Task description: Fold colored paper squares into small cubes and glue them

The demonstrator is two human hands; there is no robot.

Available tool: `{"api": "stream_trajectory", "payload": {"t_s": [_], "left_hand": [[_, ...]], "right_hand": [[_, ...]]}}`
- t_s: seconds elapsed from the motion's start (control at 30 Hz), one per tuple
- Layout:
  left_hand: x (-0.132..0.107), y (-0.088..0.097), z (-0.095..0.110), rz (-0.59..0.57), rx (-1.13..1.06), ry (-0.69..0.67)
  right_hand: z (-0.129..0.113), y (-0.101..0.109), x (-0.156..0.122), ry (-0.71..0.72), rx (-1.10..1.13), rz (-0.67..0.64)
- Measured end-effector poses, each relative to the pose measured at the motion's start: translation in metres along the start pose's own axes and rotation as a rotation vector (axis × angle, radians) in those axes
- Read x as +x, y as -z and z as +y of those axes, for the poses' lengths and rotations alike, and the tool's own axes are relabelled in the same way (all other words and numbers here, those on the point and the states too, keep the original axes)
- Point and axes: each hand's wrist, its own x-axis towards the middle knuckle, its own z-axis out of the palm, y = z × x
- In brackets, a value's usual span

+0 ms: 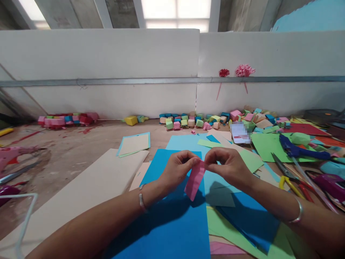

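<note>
A folded pink paper strip (194, 181) hangs between both hands above the table's middle. My left hand (176, 169) pinches its top edge from the left, fingers curled. My right hand (229, 166) pinches the same top edge from the right. Each wrist wears a silver bangle. Under the hands lie large blue paper sheets (172, 223) and green paper sheets (237, 233).
Small folded paper cubes (188, 121) in many colours line the white wall at the back, with a pink and red row (67, 118) to the left. Scissors (285, 172), a blue glue gun (302, 151) and coloured sheets crowd the right. A cream sheet (88, 190) lies left.
</note>
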Motion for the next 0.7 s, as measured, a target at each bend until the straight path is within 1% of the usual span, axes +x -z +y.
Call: {"api": "stream_trajectory", "payload": {"t_s": [0.1, 0.2, 0.23, 0.3, 0.37, 0.43, 0.53, 0.6, 0.7], "left_hand": [[0.003, 0.001, 0.0, -0.079, -0.07, 0.091], [0.007, 0.004, -0.002, -0.123, -0.106, 0.148], [0.008, 0.005, -0.003, -0.12, -0.113, 0.168], [0.011, 0.009, -0.006, -0.1, -0.131, 0.219], [0.015, 0.013, -0.008, -0.081, -0.171, 0.288], [0.018, 0.017, -0.009, -0.067, -0.214, 0.371], [0.022, 0.021, -0.011, -0.046, -0.236, 0.461], [0.024, 0.023, -0.013, -0.06, -0.226, 0.493], [0.028, 0.026, -0.019, -0.119, -0.204, 0.532]], "right_hand": [[0.004, 0.0, 0.002, -0.09, 0.136, 0.071], [0.01, 0.003, 0.006, -0.123, 0.213, 0.168], [0.012, 0.004, 0.008, -0.125, 0.204, 0.177], [0.018, 0.008, 0.012, -0.092, 0.119, 0.129], [0.024, 0.012, 0.015, 0.026, -0.073, 0.044], [0.031, 0.015, 0.017, 0.232, -0.344, -0.008], [0.042, 0.017, 0.017, 0.575, -0.728, 0.013], [0.049, 0.015, 0.016, 0.729, -0.873, 0.031], [0.056, 0.014, 0.013, 0.846, -0.952, -0.012]]}}
